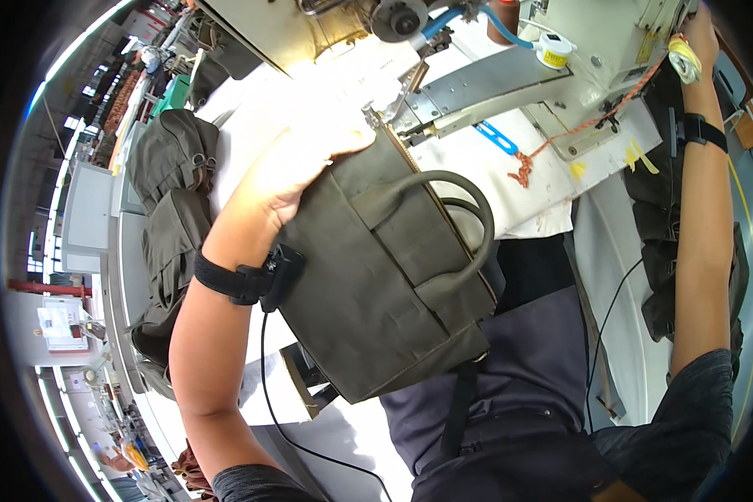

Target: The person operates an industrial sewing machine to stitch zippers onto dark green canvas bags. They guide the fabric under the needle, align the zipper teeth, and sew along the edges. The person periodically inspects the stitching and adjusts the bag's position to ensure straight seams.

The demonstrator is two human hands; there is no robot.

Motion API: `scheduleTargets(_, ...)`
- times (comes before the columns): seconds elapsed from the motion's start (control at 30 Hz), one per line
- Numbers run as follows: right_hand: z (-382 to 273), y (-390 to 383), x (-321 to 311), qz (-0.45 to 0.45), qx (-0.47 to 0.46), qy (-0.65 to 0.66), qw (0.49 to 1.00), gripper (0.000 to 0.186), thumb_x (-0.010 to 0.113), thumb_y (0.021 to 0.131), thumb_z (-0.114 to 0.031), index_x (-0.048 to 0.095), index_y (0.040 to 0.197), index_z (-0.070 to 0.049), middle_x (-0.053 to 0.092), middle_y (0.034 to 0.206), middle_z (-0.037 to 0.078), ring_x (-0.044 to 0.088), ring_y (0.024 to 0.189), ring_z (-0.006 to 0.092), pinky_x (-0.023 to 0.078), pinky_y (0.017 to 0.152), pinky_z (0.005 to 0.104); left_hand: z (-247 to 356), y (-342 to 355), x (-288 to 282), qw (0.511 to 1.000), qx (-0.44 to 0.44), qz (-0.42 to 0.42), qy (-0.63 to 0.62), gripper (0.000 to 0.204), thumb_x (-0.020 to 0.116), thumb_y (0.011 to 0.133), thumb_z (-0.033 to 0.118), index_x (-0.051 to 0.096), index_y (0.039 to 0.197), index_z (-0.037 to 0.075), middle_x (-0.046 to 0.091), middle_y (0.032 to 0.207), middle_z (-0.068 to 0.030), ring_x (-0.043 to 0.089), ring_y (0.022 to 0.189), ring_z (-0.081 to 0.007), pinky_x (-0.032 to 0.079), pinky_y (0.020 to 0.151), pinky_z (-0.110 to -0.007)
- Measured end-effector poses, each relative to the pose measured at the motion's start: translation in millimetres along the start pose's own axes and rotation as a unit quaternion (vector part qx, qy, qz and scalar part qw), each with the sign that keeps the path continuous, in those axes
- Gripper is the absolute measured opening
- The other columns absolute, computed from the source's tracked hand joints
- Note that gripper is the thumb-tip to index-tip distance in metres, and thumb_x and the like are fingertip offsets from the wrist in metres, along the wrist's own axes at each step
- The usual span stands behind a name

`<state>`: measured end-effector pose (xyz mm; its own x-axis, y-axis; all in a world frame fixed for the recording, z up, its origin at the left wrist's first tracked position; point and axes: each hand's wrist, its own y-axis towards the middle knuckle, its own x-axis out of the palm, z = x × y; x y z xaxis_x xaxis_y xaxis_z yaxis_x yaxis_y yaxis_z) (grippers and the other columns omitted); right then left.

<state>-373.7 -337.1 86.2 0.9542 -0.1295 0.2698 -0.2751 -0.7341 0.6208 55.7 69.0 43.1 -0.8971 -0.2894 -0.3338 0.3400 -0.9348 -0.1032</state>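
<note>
An olive zippered handbag (351, 284) lies partly over the white surface (519, 201), beside a sewing machine (594, 63). The left hand (307, 159) rests on its upper corner; glare hides whether that grip clenches. The right hand (701, 42) is by the machine's far end, grip indiscernible. Dark bags (176, 234) crowd the left; strip lights (67, 53) line the room.

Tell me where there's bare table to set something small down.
White tabletop looks bare between the smooth dark-olive, two-handled bag and the twisted orange cord. Crowded: the left side, lined with slouched olive bags.
</note>
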Motion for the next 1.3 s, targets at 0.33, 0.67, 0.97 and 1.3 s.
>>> scheduleTargets(0.33, 12, 3, -10, 0.015, 0.06, 0.013, 0.998, 0.076, 0.05, 0.108, -0.058, 0.064, 0.119, 0.016, 0.068, 0.118, 0.03, 0.065, 0.093, 0.0328, 0.055, 0.084, 0.045, 7, -7, 2, 1.0, 0.003, 0.013, -0.008, 0.023, 0.082, 0.088, 0.004, 0.075, 0.109, 0.001, 0.077, 0.104, -0.0065, 0.072, 0.096, -0.0149, 0.057, 0.09, -0.029)
scheduleTargets(0.67, -52, 57, -25, -0.027, -0.124, -0.286, 0.95, 0.052, 0.059, 0.106, -0.044, 0.073, 0.104, 0.007, 0.075, 0.09, 0.019, 0.068, 0.085, 0.0244, 0.051, 0.079, 0.0393, 12, 1, 5, 0.996, 0.065, -0.046, 0.051, 0.022, 0.078, 0.092, 0.009, 0.073, 0.112, 0.001, 0.073, 0.109, -0.0051, 0.068, 0.103, -0.0151, 0.053, 0.097, -0.031)
scheduleTargets(0.97, -2, 40, 7, 0.052, -0.27, -0.169, 0.946, 0.041, 0.05, 0.104, -0.032, 0.07, 0.098, 0.004, 0.069, 0.096, 0.034, 0.067, 0.095, 0.052, 0.051, 0.088, 0.0521, 2, -3, -9, 0.996, -0.076, -0.043, 0.031, 0.026, 0.078, 0.095, 0.017, 0.076, 0.115, -0.001, 0.073, 0.114, -0.0035, 0.065, 0.104, -0.0136, 0.048, 0.102, -0.03)
scheduleTargets(1.3, -60, -36, -47, 0.008, -0.128, -0.11, 0.986, 0.033, 0.062, 0.104, -0.033, 0.07, 0.105, 0.0, 0.072, 0.09, 0.008, 0.067, 0.082, 0.0198, 0.053, 0.077, 0.0347, -1, -4, -21, 0.994, -0.042, -0.076, 0.063, 0.034, 0.071, 0.101, 0.023, 0.073, 0.126, 0.0, 0.073, 0.123, -0.0072, 0.065, 0.115, -0.0166, 0.048, 0.105, -0.031)
